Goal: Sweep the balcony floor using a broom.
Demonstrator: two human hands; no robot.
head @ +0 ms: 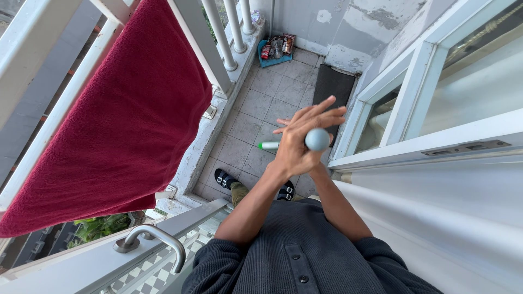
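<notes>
Dark sweater [305, 261]: filling the bottom of the view, ribbed and buttoned, both sleeves pushed up above the forearms.
Door handle [155, 239]: curving, metal, sitting at the lower left on a pale door edge, well apart from both hands.
Left hand [299, 141]: reaching forward over the right one, fingers [318, 111] spreading loosely and pointing up and to the right — not closing on anything that shows, the palm resting against the handle's grey end.
Right hand [315, 159]: lying mostly hidden beneath the left hand; only a little of it and the forearm are showing, so whether it is open or closed cannot be told.
Grey round knob [317, 139]: showing at the right edge of the left hand, a smooth ball-like end touching the palm.
Green and white tip [268, 145]: sticking out to the left of the left hand, in line with the knob — the part between them is hidden by the hand, so whether the two are one tool cannot be told.
Black sandals [224, 178]: standing on the tiles directly below the hands, one on each side of the left forearm.
Tiled floor [261, 98]: stretching away, grey and worn, between the railing and the window side.
Red towel [120, 120]: hanging over the white railing [218, 38] on the left, covering much of it.
White window frame [414, 98]: running along the right, just beside the hands.
Dark mat [332, 84]: lying on the tiles against the window side.
Blue tray of small packets [275, 51]: sitting in the far corner by the wall.
</notes>
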